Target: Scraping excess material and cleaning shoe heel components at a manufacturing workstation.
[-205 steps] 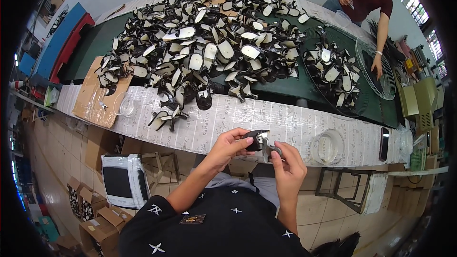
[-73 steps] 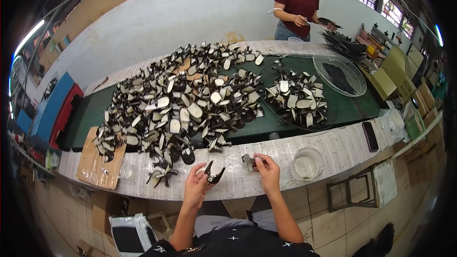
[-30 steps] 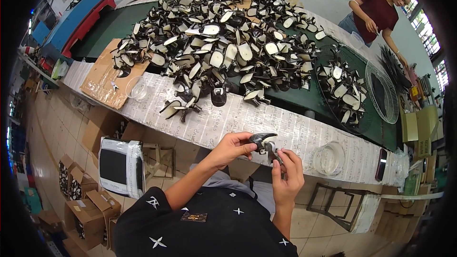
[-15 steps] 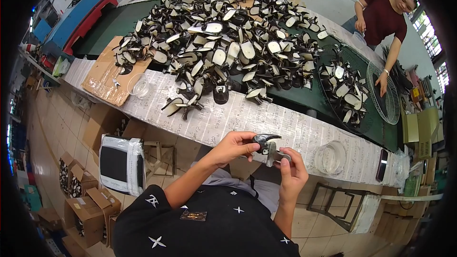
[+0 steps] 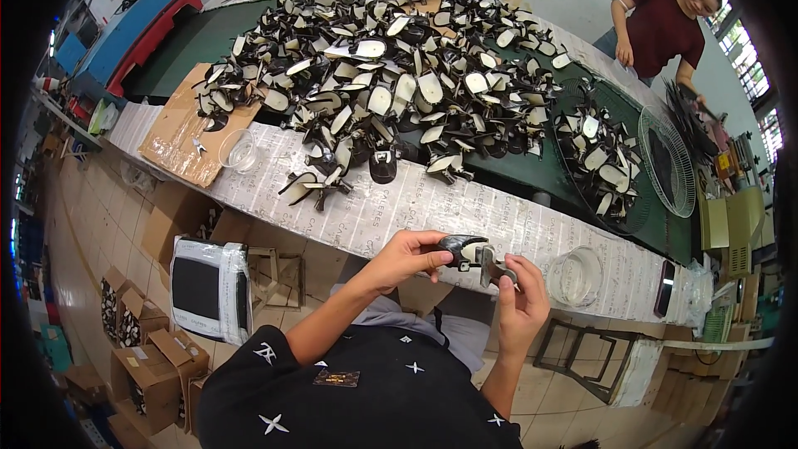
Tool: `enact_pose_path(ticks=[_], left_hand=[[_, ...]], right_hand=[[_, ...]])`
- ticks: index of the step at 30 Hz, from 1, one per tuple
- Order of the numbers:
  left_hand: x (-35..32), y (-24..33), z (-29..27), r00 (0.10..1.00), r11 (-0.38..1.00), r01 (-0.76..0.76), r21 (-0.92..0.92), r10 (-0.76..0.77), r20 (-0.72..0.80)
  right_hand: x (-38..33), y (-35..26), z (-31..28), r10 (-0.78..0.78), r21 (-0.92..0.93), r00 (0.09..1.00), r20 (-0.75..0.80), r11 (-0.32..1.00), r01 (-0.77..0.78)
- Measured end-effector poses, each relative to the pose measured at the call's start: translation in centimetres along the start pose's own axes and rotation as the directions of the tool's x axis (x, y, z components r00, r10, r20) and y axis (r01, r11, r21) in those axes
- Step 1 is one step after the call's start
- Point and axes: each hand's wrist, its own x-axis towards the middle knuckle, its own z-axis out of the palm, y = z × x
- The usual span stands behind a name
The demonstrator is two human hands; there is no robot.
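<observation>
My left hand [image 5: 409, 259] pinches a glossy black shoe heel part [image 5: 455, 243] with a cream inner face, thumb on its near side. Against its right end sits a small grey, metallic-looking piece [image 5: 489, 266], gripped between the thumb and fingers of my right hand [image 5: 522, 298]. Whether the two pieces are joined or merely touching, I cannot tell. Both hands are over the near edge of the wrapped table [image 5: 432, 208]. Beyond them lies a large heap of similar black and cream shoe parts [image 5: 378, 100].
A clear plastic tub [image 5: 575, 276] and a phone [image 5: 664, 289] lie to the right; another clear tub [image 5: 239, 151] stands by cardboard [image 5: 179, 137] at left. A round wire basket [image 5: 672, 162] and a filled basket [image 5: 598, 158] are near a co-worker [image 5: 665, 29].
The grey piece and my right hand have shifted slightly right, the piece turning a little. The co-worker's hand has left the wire basket and moved back toward the dark strips.
</observation>
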Motion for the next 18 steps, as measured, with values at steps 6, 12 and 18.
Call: enact_pose_path(ticks=[6, 12, 18], left_hand=[[0.3, -0.2, 0.1, 1.0, 1.0, -0.001, 0.019, 0.001, -0.006], [0.3, -0.2, 0.1, 1.0, 1.0, -0.002, 0.031, 0.003, -0.024], [0.5, -0.1, 0.0, 1.0, 0.999, 0.0, 0.048, 0.001, -0.022]], right_hand=[[0.6, -1.0, 0.6, -0.034, -0.156, 0.995, 0.097, 0.986, 0.049], [0.6, -0.3, 1.2, -0.069, -0.217, 0.994, 0.087, 0.972, 0.087], [0.7, 0.3, 1.4, -0.137, -0.35, 0.99, 0.043, 0.926, 0.143]])
